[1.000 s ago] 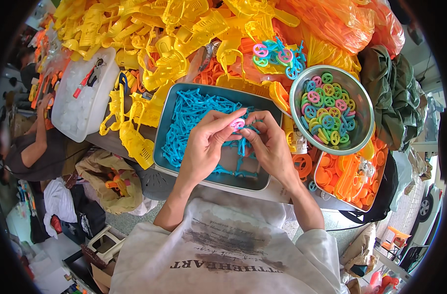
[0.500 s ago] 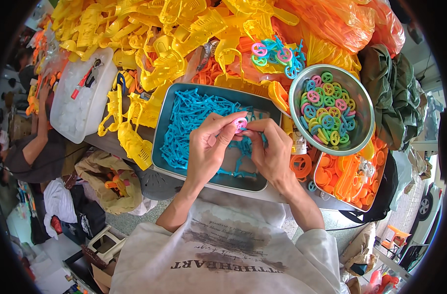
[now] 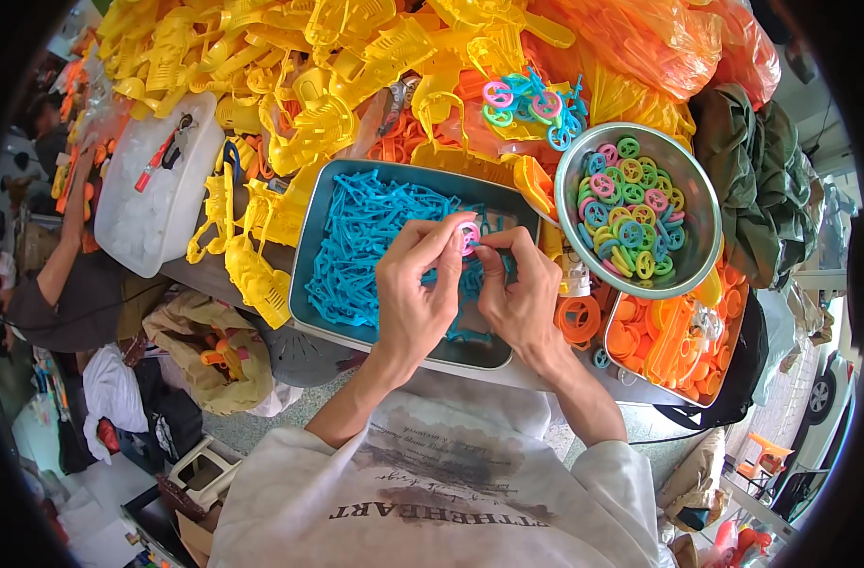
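Observation:
Above the metal tray (image 3: 307, 248), my two hands meet at a small pink spoked toy wheel (image 3: 468, 239). The thumb and fingers of my left hand (image 3: 415, 293) pinch the wheel upright. My right hand (image 3: 525, 301) is closed in a pinch at the wheel's right side. A bit of blue plastic shows by its fingertips; most of that piece is hidden. Thin blue plastic toy parts (image 3: 356, 248) lie heaped in the tray's left and middle. To the right, a round steel bowl (image 3: 709, 222) holds many small wheels in pink, green, yellow and blue.
Blue toy pieces with coloured wheels (image 3: 546, 106) lie behind the tray. Yellow plastic parts (image 3: 328, 123) pile up along the back. A white tub (image 3: 120, 213) with red-handled pliers stands left. An orange-parts tray (image 3: 673, 350) sits right. Another person's arm (image 3: 68, 251) is at far left.
The pink wheel has turned a little between my fingers and now stands more edge-on. My left hand has shifted and rotated slightly; my right hand stays pinched beside the wheel.

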`<state>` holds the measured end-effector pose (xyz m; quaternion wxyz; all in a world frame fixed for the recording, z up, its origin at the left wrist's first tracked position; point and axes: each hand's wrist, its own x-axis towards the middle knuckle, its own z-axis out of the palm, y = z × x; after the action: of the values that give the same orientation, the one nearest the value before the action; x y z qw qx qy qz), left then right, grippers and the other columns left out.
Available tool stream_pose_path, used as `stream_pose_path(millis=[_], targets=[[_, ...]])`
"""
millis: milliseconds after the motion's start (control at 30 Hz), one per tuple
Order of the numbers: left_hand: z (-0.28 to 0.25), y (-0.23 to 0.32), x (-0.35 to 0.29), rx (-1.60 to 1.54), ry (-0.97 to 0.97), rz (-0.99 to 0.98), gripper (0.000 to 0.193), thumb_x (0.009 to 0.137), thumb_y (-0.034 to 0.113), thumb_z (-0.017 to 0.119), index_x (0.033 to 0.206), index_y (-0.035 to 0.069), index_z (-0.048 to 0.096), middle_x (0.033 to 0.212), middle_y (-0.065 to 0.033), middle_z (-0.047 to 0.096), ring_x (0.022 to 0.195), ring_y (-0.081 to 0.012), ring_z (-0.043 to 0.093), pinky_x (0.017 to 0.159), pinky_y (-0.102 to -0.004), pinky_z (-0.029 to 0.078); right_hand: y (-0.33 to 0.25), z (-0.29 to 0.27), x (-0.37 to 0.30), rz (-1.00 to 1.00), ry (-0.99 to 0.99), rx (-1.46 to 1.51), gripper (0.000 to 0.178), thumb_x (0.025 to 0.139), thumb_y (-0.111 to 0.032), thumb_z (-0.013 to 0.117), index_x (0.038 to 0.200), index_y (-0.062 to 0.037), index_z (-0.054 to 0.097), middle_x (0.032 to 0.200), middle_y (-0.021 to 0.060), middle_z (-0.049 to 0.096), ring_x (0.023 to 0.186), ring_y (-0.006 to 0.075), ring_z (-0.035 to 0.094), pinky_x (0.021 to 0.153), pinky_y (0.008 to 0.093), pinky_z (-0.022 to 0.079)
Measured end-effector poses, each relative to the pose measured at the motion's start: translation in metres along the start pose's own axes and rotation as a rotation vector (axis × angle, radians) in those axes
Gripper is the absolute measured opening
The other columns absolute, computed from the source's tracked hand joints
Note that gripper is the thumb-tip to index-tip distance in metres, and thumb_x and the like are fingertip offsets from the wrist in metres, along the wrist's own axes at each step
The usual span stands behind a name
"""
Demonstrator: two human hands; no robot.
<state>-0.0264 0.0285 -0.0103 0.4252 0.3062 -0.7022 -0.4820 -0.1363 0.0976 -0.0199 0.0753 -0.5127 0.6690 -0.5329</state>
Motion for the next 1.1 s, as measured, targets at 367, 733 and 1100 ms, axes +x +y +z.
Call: stream_pose_path(millis=[367,733,1100], targets=[[0.004,0.004,0.002,0.098,-0.01,0.034,0.019,0.09,-0.001,0.058,0.108,-0.001,0.065,0.088,-0.0126,0.062,0.075,-0.02,0.065,0.062,-0.0289,0.054,-0.002,0.003,-0.003,0.083,-0.006,-0.027,0.01,0.085,0.004,0.059,0.089,0.0001,0.051,0.07,0.0173,0.061,0.062,0.0335,0.065,0.055,0.0352,0.049],[0.005,0.012,0.007,0.292,-0.041,0.084,0.017,0.085,-0.003,0.061,0.102,0.001,0.063,0.082,-0.0113,0.061,0.067,-0.0243,0.063,0.056,-0.0306,0.052,-0.003,0.003,-0.004,0.121,-0.027,-0.072,0.01,0.085,0.004,0.058,0.089,0.0004,0.05,0.07,0.0188,0.061,0.062,0.0372,0.064,0.053,0.0381,0.049],[-0.002,0.008,0.01,0.139,-0.112,-0.005,0.02,0.091,0.001,0.058,0.111,0.0,0.063,0.088,-0.0118,0.062,0.074,-0.0204,0.066,0.063,-0.0287,0.055,0.001,0.005,-0.003,0.131,-0.04,-0.092,0.007,0.087,0.001,0.058,0.089,0.0007,0.051,0.071,0.0176,0.062,0.065,0.0361,0.065,0.055,0.0372,0.049]])
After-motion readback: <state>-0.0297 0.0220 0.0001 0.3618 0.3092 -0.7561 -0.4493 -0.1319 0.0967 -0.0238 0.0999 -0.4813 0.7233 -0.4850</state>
